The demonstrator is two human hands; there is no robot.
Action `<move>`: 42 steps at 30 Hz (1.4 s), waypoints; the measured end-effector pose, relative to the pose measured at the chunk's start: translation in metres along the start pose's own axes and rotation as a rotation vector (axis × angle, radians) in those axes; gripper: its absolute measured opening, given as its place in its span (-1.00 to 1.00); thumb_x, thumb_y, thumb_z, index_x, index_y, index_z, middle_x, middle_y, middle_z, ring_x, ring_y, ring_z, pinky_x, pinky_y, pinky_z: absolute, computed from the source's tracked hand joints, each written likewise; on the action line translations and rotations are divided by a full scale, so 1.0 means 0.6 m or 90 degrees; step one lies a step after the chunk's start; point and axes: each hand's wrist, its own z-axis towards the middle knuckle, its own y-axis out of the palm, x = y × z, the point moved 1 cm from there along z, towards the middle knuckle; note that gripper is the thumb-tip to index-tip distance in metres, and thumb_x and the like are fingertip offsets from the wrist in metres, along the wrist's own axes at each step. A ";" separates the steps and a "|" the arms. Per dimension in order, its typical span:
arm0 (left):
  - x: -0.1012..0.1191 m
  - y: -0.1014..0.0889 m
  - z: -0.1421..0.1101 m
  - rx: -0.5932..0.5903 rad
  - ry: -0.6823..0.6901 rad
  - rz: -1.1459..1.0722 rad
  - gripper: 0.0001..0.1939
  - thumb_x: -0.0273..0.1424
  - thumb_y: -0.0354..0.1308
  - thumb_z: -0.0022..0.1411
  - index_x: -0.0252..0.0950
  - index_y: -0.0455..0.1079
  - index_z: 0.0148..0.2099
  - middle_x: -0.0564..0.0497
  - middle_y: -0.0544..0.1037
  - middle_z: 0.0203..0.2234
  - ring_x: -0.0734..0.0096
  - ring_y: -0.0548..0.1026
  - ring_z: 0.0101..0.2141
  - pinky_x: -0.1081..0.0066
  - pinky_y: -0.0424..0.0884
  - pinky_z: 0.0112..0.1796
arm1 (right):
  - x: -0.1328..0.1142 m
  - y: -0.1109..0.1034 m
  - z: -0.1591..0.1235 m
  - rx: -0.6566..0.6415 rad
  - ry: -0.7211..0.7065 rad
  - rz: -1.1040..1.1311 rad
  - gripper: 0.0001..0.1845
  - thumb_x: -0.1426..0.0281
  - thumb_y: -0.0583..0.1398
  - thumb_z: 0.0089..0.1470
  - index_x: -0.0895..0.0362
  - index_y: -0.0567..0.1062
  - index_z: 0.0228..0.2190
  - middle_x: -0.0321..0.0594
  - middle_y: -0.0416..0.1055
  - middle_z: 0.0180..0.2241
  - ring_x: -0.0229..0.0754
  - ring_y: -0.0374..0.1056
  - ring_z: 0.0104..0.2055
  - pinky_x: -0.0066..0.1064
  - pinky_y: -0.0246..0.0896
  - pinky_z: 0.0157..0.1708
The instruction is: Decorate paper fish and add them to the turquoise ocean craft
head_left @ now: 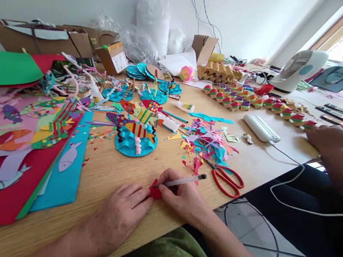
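Observation:
My right hand [181, 198] grips a pen [183, 181] with a clear barrel and dark end, its tip over a small red paper cutout [156, 191]. Lying flat on the table, my left hand [120, 217] has its fingers stretched out and touches the left edge of the cutout with the fingertips. Red-handled scissors [226, 178] rest right of my right hand, their blades by a heap of coloured paper scraps [208, 138]. Beyond my hands, a blue round base [137, 145] carries decorated paper fish [140, 128].
Coloured sheets [53, 186] with paper fish cover the left side. A white power bank [261, 128] with a cable, egg-carton pieces [221, 72] and a white fan [300, 69] stand right. Another person's hands [329, 138] are at the right edge. Glue bottles [183, 106] lie mid-table.

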 end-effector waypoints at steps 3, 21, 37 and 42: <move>-0.001 0.003 -0.001 0.012 0.005 0.001 -0.60 -0.55 -0.29 0.36 -0.36 0.40 -0.07 -0.08 0.52 -0.21 0.28 0.40 -0.18 0.28 0.32 -0.13 | 0.001 -0.001 0.000 0.000 -0.004 -0.003 -0.94 0.47 0.07 -0.03 0.10 0.33 -0.48 -0.33 0.33 -0.52 -0.28 0.25 -0.48 -0.50 0.13 -0.51; 0.000 -0.003 0.001 0.014 0.000 0.010 -0.57 -0.55 -0.29 0.36 -0.35 0.43 -0.10 -0.07 0.54 -0.23 0.30 0.42 -0.20 0.30 0.36 -0.15 | 0.007 0.000 0.002 0.032 0.004 -0.024 -0.94 0.48 0.07 -0.04 0.09 0.32 -0.48 -0.35 0.32 -0.54 -0.28 0.24 -0.49 -0.51 0.12 -0.53; 0.000 -0.001 0.001 0.019 0.003 0.007 -0.56 -0.54 -0.31 0.37 -0.35 0.43 -0.11 -0.07 0.53 -0.22 0.27 0.42 -0.20 0.28 0.36 -0.16 | 0.004 -0.002 0.001 0.046 0.015 0.031 -0.96 0.43 0.07 -0.05 0.09 0.32 -0.49 -0.37 0.27 -0.57 -0.30 0.19 -0.54 -0.52 0.08 -0.56; 0.000 -0.003 0.002 0.033 0.006 0.012 -0.56 -0.53 -0.31 0.37 -0.36 0.44 -0.12 -0.07 0.54 -0.23 0.28 0.41 -0.19 0.30 0.33 -0.14 | 0.000 -0.002 0.000 0.041 0.011 0.009 -0.95 0.45 0.07 -0.05 0.09 0.32 -0.50 -0.37 0.27 -0.57 -0.29 0.18 -0.53 -0.52 0.07 -0.56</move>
